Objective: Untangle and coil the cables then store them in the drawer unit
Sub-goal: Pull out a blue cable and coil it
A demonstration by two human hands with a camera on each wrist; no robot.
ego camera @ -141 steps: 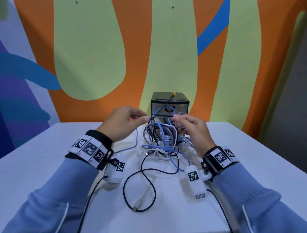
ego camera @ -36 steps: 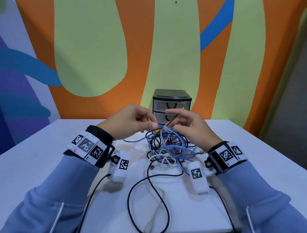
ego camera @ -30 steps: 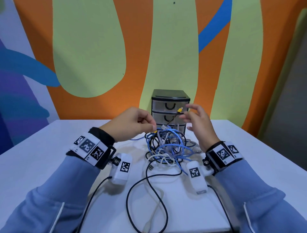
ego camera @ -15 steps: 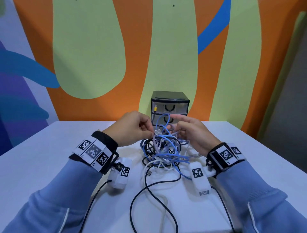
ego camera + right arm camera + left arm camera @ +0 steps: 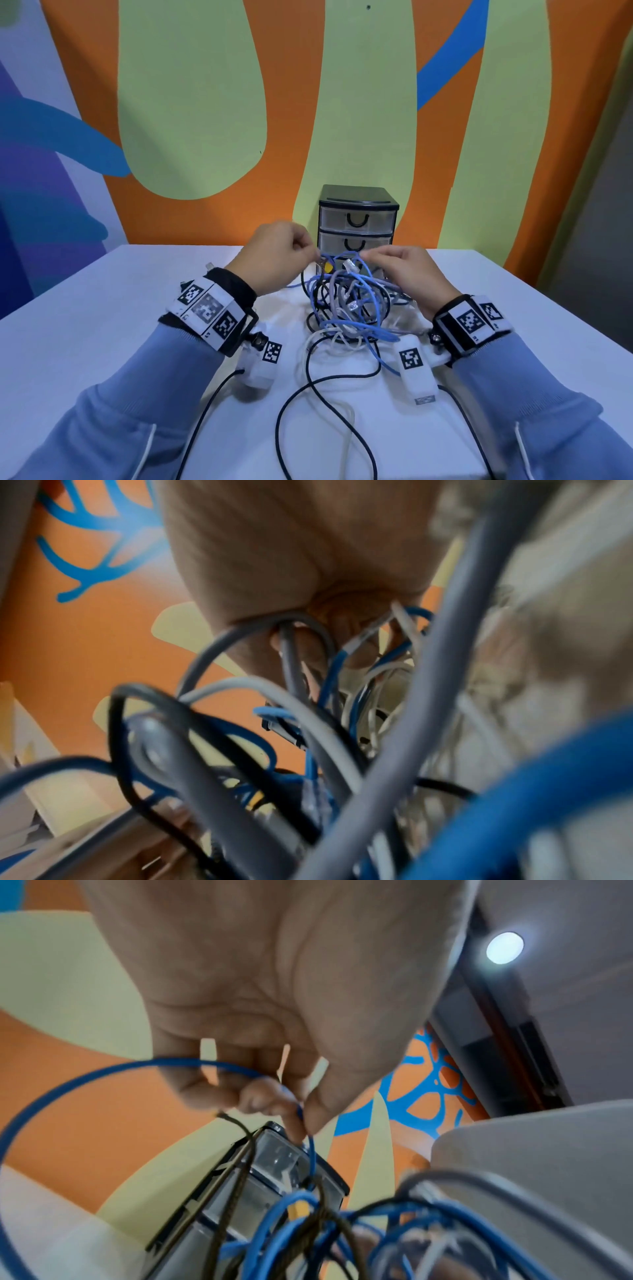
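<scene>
A tangle of blue, grey, white and black cables (image 5: 349,305) lies on the white table (image 5: 85,325) in front of a small black drawer unit (image 5: 358,226) with its drawers closed. My left hand (image 5: 281,257) pinches a blue cable (image 5: 301,1110) at the upper left of the tangle, between thumb and fingers. My right hand (image 5: 404,270) reaches into the top right of the tangle, its fingers curled around grey and blue strands (image 5: 294,653). A yellow-tipped plug (image 5: 329,267) sits between the two hands.
A long black cable (image 5: 308,387) loops toward the table's front edge, with a white cable (image 5: 346,431) beside it. The painted orange and green wall (image 5: 342,102) stands right behind the drawer unit. Bare table surface spreads to the left and right.
My right hand let go of the yellow-tipped plug it had lifted and dropped back into the tangle. Both hands now pinch strands close together at the top of the pile.
</scene>
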